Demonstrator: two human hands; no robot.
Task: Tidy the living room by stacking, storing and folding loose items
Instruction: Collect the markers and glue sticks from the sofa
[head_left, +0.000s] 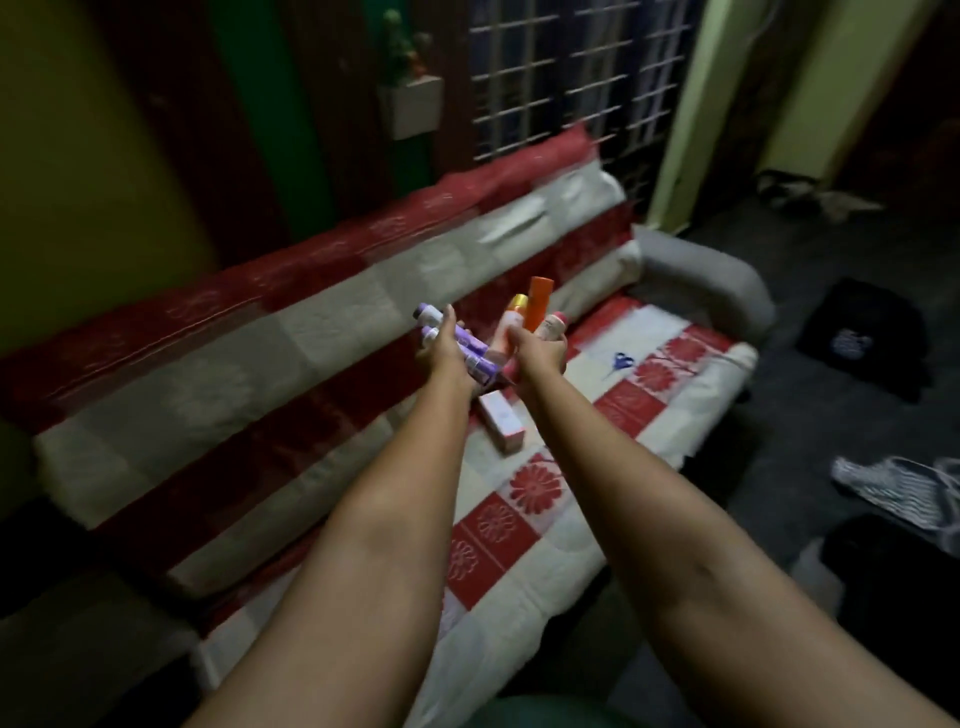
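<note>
Head view: above a quilted sofa (519, 551), the left hand (441, 353) clutches purple tubes (470, 345) while the right hand (540, 353), just beside it, grips several bottles (537, 312). Such full handfuls could slip and drop onto the pink box (500, 420) just below.

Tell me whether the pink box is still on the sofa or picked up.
On the sofa: the pink box lies flat on the quilt, below both hands.
</note>
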